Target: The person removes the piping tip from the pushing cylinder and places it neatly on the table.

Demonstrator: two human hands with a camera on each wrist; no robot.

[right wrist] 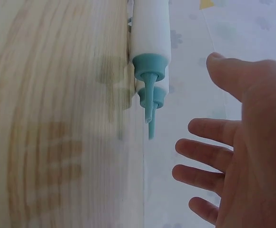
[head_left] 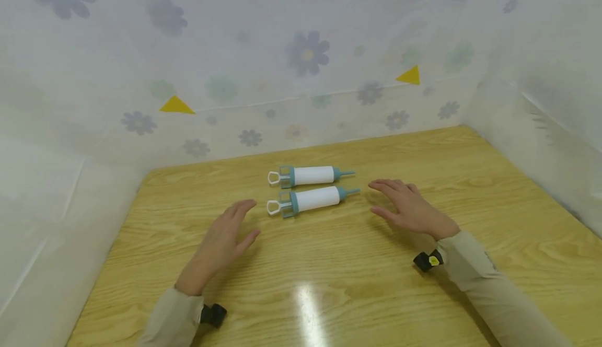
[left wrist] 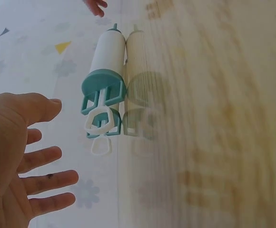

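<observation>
Two white syringe-like tubes lie side by side on the wooden table, nozzles to the right and white pull handles to the left. The nearer syringe (head_left: pixel 317 199) is tilted slightly; the farther syringe (head_left: pixel 313 175) lies just behind it. Both have teal end caps and thin teal nozzles. My left hand (head_left: pixel 221 242) is held off the handle ends, fingers extended, thumb apart, touching neither one. Opposite, by the nozzle tips, my right hand (head_left: pixel 409 208) hovers with its fingers spread and nothing in it. The wrist views show the nearer syringe (left wrist: pixel 108 52) partly covering the other.
The wooden table (head_left: pixel 329 263) reaches back to a pale flower-print sheet (head_left: pixel 263 65) that rises behind and along both sides. Two yellow triangles (head_left: pixel 176 105) are on the back sheet. Black bands sit on both wrists, the right band (head_left: pixel 427 261) with a yellow mark.
</observation>
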